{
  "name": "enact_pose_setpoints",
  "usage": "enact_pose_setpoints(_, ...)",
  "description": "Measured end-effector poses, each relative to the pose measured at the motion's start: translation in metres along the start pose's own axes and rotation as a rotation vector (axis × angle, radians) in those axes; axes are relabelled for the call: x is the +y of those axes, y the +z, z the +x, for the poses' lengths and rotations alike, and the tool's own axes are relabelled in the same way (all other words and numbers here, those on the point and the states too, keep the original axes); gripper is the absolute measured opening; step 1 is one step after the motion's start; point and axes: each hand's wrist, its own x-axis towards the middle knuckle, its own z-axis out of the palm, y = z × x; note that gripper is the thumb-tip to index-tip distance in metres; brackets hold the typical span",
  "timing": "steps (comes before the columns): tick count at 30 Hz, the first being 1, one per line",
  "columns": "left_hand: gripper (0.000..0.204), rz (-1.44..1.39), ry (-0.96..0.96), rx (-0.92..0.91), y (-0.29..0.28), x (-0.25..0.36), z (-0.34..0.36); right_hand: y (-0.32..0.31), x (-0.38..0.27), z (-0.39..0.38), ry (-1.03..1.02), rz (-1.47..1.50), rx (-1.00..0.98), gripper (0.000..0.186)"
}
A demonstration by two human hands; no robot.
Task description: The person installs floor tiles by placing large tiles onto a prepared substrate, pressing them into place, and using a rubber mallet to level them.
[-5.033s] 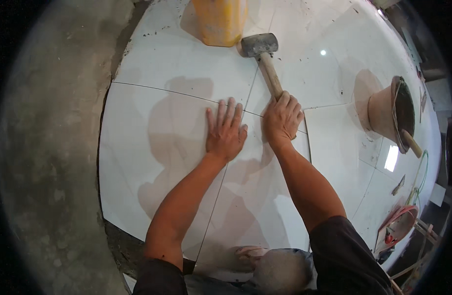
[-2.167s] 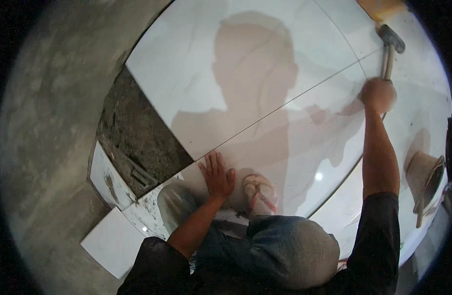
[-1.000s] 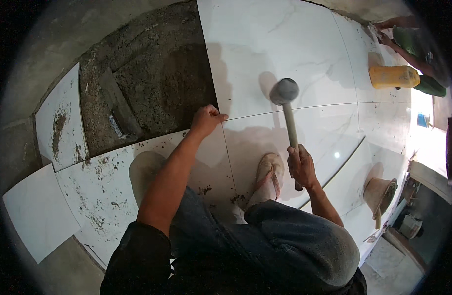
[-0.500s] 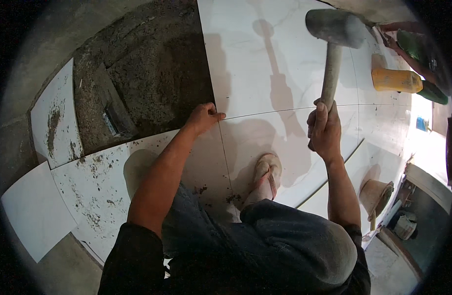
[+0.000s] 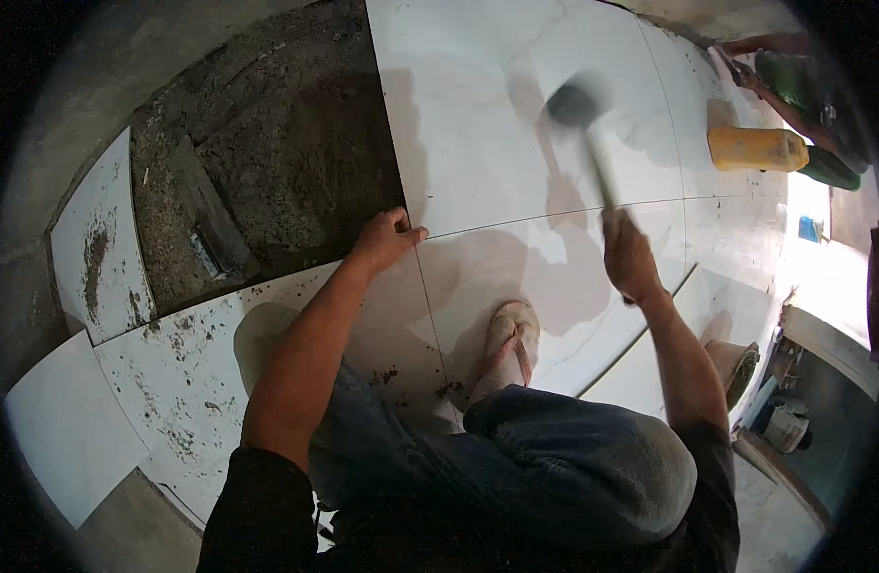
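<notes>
My right hand point(image 5: 632, 258) is wrapped round the handle of a mallet point(image 5: 600, 170). The mallet's dark head is blurred by motion over a large white tile point(image 5: 487, 105) with faint veins. At that tile's near left corner is my left hand point(image 5: 384, 241), its thumb stretched out on the joint and apart from the bent fingers. Those fingers rest by the tile edge, beside the bed of grey mortar point(image 5: 296, 143), and nothing shows in them. A flat trowel point(image 5: 210, 215) lies on the mortar. My sandalled foot point(image 5: 513, 334) stands on the tile nearest me.
Mortar crumbs speckle the laid tiles point(image 5: 186, 382) at the left. At the far right, another person point(image 5: 793, 91) crouches by a yellow plastic container point(image 5: 757, 149). A bucket point(image 5: 731, 368) stands to the right of my right forearm. A bare wall point(image 5: 86, 124) bounds the left side.
The mallet has swung down and to the left, its head now blurred above the tile. My right wrist has turned with it. My left hand stays at the tile corner.
</notes>
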Motion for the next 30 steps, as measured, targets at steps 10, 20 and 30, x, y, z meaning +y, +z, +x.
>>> enact_pose_setpoints(10, 0.035, 0.0, -0.014, -0.048, -0.013, 0.009, -0.006, -0.02, -0.017, 0.032, 0.316, 0.251, 0.074, 0.037)
enact_pose_setpoints(20, 0.042, 0.111, 0.017, 0.568, -0.071, 0.032, 0.069, -0.007, -0.04, 0.009, 0.678, 0.651, -0.023, 0.048)
enact_pose_setpoints(30, 0.042, 0.187, 0.057, 0.665, -0.058, 0.043, 0.117, 0.073, -0.035, -0.137, 1.155, 1.086, 0.11, 0.051)
